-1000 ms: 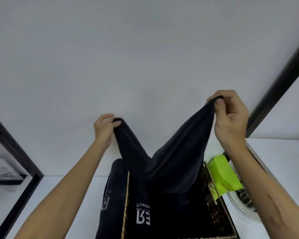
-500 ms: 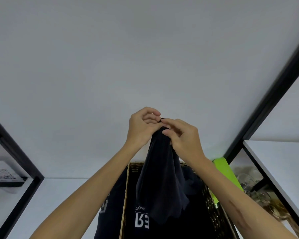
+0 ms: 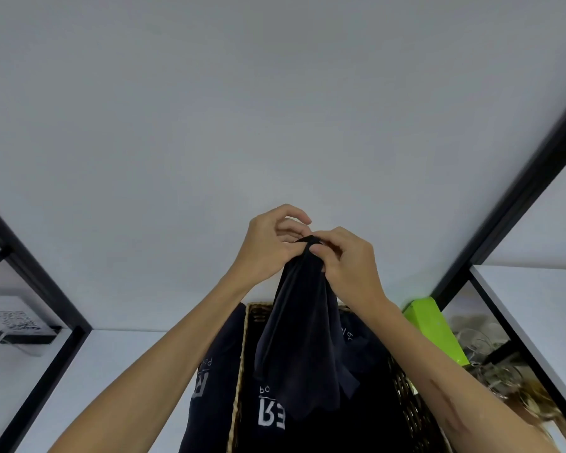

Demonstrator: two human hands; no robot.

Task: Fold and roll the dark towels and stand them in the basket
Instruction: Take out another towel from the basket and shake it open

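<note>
Both hands pinching one dark towel above the basket

My left hand [image 3: 268, 243] and right hand [image 3: 350, 266] meet, fingers curled tight on the top edge of the dark towel [image 3: 303, 331], which hangs doubled over the wicker basket [image 3: 406, 400]. It looks light, limp and soft; I'd hold it by the matched corners so the fold stays even.

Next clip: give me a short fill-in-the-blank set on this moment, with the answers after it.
1. Both hands, left hand and right hand, pinch the top of a dark ____.
2. The towel hangs above a woven ____.
3. The box right of the basket is ____ in colour.
Answers: towel; basket; green
</note>
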